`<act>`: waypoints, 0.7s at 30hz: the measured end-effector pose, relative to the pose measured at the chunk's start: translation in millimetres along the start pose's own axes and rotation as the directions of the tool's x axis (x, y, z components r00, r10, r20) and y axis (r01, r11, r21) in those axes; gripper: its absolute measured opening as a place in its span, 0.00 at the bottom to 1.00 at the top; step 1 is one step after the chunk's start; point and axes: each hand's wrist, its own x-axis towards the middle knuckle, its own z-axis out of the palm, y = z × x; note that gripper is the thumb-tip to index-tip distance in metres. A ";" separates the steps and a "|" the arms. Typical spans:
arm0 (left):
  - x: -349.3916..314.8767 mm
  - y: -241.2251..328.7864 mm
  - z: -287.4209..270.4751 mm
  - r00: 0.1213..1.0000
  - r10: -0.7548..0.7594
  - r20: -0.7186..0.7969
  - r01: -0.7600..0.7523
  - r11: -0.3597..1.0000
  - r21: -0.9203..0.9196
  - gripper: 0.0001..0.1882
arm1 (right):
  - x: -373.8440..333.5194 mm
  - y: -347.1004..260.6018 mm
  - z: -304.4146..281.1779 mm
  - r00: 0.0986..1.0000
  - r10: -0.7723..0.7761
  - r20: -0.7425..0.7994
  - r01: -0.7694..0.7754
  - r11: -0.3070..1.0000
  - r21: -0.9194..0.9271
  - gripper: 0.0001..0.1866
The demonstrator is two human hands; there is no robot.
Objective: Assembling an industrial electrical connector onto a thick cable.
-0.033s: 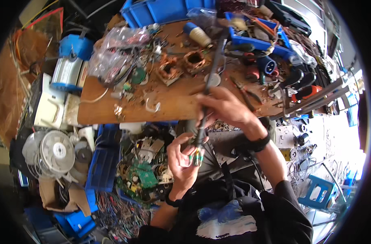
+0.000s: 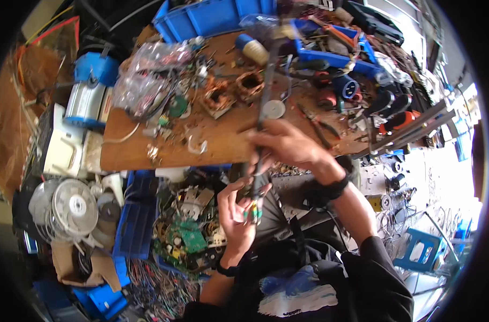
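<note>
1. One dark cable runs down centre frame: the right hand has fingers clamped on it; the left hand has fingers closed around its green-tipped lower end.
2. Blue tray, upper right: jumbled parts.
3. Cardboard box, lower left: dark coil.

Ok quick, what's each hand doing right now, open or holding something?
Left hand: fingers curled, holding the black cable near its green-and-yellow end.
Right hand: closed on the same cable, farther up.
</note>
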 end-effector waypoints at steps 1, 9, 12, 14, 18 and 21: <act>5.2 3.3 -8.6 0.985 -0.099 0.138 0.121 0.979 -0.163 0.23 | 9.4 2.5 2.4 0.997 0.017 0.077 -0.025 0.995 0.098 0.23; 28.0 14.8 -27.6 0.794 -0.564 0.227 0.555 0.521 -0.648 0.25 | 66.3 42.2 13.1 0.968 -0.164 0.189 0.175 0.984 -0.039 0.19; 46.3 8.2 -21.2 0.859 -0.499 0.109 0.501 0.781 -0.373 0.24 | 57.0 41.8 3.4 0.883 -0.458 0.109 0.415 0.649 -0.638 0.19; 58.0 -0.5 -18.5 0.887 -0.462 0.000 0.449 0.861 -0.239 0.23 | 17.7 39.8 -14.5 0.883 -0.462 -0.087 0.255 0.626 -0.737 0.20; 66.7 -16.5 -25.5 0.916 -0.397 -0.055 0.386 0.911 -0.144 0.25 | -65.0 35.0 -44.9 0.805 -0.515 -0.296 0.162 0.670 -0.725 0.16; 70.1 -27.6 -31.1 0.925 -0.373 -0.067 0.368 0.927 -0.074 0.28 | -111.8 36.5 -55.9 0.752 -0.434 -0.496 -0.044 0.718 -0.695 0.13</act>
